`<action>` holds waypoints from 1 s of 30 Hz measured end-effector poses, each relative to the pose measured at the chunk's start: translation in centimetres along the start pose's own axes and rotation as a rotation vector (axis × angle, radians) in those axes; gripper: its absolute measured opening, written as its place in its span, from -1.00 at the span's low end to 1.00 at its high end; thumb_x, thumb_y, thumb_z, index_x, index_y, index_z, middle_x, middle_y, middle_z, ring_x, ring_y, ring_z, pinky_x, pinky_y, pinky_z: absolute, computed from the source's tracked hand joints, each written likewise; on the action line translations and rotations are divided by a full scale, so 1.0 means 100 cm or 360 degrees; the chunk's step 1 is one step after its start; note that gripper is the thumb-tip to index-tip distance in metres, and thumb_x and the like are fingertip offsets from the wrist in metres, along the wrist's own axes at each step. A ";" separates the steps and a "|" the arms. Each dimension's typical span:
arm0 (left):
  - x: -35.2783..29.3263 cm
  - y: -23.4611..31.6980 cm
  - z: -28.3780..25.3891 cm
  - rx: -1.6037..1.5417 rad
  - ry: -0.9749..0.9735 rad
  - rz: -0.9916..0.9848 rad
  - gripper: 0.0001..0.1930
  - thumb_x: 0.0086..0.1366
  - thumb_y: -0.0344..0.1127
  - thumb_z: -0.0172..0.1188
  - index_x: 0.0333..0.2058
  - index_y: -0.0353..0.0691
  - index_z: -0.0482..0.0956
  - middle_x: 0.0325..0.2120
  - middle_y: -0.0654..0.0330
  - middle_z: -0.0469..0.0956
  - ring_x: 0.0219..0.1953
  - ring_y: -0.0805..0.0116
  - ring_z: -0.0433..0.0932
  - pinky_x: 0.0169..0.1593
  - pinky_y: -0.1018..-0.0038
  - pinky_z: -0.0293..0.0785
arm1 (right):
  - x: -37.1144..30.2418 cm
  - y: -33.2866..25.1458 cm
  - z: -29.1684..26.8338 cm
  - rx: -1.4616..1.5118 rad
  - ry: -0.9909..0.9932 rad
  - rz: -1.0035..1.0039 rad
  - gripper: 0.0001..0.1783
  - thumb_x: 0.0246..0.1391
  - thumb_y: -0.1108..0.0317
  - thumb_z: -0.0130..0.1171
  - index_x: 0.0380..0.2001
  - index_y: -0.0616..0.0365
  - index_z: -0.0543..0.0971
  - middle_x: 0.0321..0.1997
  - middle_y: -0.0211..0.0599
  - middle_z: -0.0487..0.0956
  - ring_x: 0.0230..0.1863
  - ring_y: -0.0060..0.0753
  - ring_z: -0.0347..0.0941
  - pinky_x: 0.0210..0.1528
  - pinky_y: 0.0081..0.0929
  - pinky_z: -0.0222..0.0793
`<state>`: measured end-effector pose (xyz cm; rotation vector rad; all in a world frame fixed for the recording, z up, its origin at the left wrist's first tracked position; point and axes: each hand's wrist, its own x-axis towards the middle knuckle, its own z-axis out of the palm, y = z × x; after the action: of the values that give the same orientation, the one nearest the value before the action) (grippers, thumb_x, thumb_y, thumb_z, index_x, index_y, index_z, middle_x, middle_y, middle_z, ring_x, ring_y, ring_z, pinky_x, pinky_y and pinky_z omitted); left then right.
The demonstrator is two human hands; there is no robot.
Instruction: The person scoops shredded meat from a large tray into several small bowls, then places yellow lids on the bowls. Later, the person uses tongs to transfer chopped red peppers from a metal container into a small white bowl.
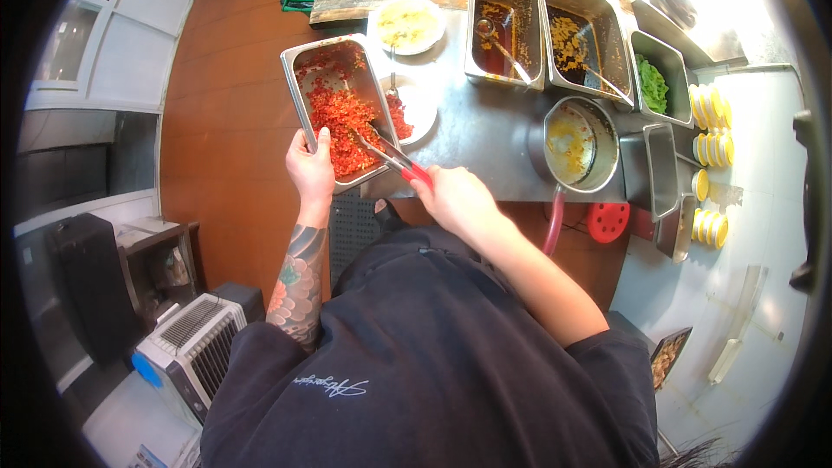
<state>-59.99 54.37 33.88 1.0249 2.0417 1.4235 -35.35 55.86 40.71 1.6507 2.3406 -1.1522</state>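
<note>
My left hand [310, 165] grips the near left rim of a deep rectangular steel pan [293, 65], thumb over the edge. Chopped red chilies [340, 126] with pale seeds fill much of the pan, which is tilted. My right hand [459, 199] is closed around red-handled metal tongs [400, 161], whose tips are down in the chilies. Partly hidden behind the pan's right side, a white plate [425, 113] carries more red chopped chili and a utensil. Beyond it stands another white plate [374, 35] heaped with a pale yellow chopped food [407, 22].
Two steel pans of dark sauce [507, 26] [582, 30] with ladles stand at the back right, beside a container of green leaves [650, 85]. A saucepan [617, 152] sits nearer, its red handle [555, 221] jutting past the steel table's [485, 156] front edge. Yellow-rimmed cups line the right side.
</note>
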 end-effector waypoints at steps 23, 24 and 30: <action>0.028 -0.034 0.004 -0.0304 0.0235 -0.0100 -0.80 0.33 -0.40 0.29 -0.47 -0.31 0.53 -0.60 0.43 0.40 -0.52 0.65 0.24 -0.44 0.55 0.23 | -0.021 0.014 -0.056 0.0522 0.0101 0.0071 -0.53 0.31 0.01 0.09 -0.03 0.20 0.64 -0.29 0.17 0.65 -0.16 0.19 0.60 -0.08 -0.14 0.49; 0.030 -0.035 0.002 -0.0269 0.0240 -0.0105 -0.81 0.33 -0.40 0.29 -0.46 -0.31 0.53 -0.61 0.43 0.40 -0.53 0.65 0.24 -0.44 0.54 0.22 | -0.022 0.018 -0.056 0.0539 0.0159 0.0048 -0.54 0.31 0.01 0.10 -0.04 0.20 0.64 -0.31 0.15 0.65 -0.19 0.18 0.60 -0.10 -0.14 0.49; 0.036 -0.038 -0.006 -0.0241 0.0305 -0.0068 -0.79 0.33 -0.40 0.29 -0.49 -0.29 0.50 -0.62 0.43 0.37 -0.54 0.64 0.21 -0.46 0.53 0.19 | 0.003 0.045 -0.021 0.0000 0.0507 0.0015 -0.63 0.25 0.06 0.17 -0.15 0.15 0.64 -0.44 0.00 0.65 -0.34 0.11 0.62 -0.23 -0.06 0.51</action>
<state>-63.87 56.09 30.73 0.8049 2.0351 1.6811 -31.02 57.99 39.72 1.9712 2.5049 -0.9463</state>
